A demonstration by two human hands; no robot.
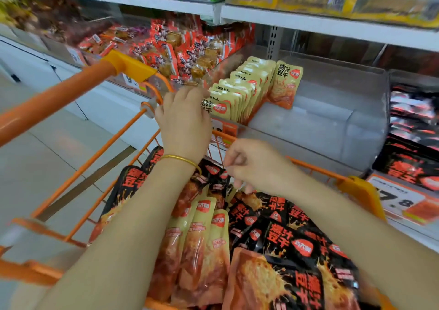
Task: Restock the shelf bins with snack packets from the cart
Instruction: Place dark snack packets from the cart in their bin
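So the left hand (183, 122) was up at about 12 o'clock from the middle of the shot, back of the hand facing the camera. Its fingertips were against the front of the row of yellow packets (240, 88) standing in the clear bin (332, 119). Couldn't tell if it was actually gripping one or just touching, since the fingers were hidden behind the hand. There was a gold bracelet (180, 159) on that wrist.

The right hand (254, 164) was near dead centre, just toward 5 o'clock of the left one. Its fingers were loosely curled and pointing down at the black packets (285, 233) in the cart (316, 167), with nothing in it as far as I could see.

The cart filled the 6 o'clock area, with more yellow packets (202, 238) lying beside the black ones. One yellow packet (286, 84) leaned upright at the back of the row, toward 1 o'clock. The bin's 3 o'clock half was bare plastic. The red packets (180, 48) were heaped in the next bin at 11 o'clock, and an orange price tag (401, 200) sat at 4 o'clock.
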